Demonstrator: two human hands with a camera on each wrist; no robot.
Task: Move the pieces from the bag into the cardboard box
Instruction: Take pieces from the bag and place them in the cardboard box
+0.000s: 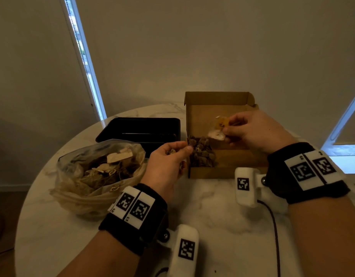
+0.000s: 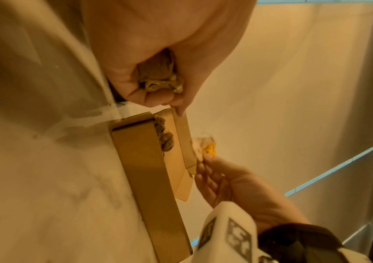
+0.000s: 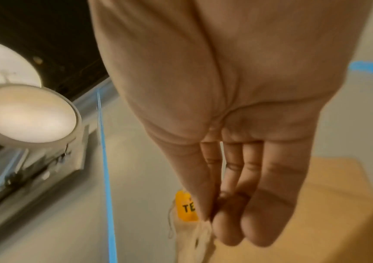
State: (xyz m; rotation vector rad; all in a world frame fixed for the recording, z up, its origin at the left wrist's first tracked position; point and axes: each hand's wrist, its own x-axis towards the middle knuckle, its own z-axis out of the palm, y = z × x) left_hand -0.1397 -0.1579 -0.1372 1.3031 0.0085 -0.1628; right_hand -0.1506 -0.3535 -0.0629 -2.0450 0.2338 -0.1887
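Note:
An open cardboard box (image 1: 238, 154) sits on the marble table, with a heap of brown tea bags (image 1: 201, 153) in its left part. My right hand (image 1: 250, 132) hovers over the box and pinches a pale tea bag with a yellow tag (image 1: 217, 129), also seen as the tea bag with its yellow tag (image 3: 186, 210). My left hand (image 1: 168, 160) is at the box's left wall, curled round a brown tea bag (image 2: 158, 78). The clear plastic bag (image 1: 96, 172) of tea bags lies open at the left.
A black tray (image 1: 140, 130) stands behind the plastic bag, left of the box. A dark cable (image 1: 274, 232) runs across the table's near right. The round table's edge (image 1: 32, 188) curves close on the left. A wall rises behind the box.

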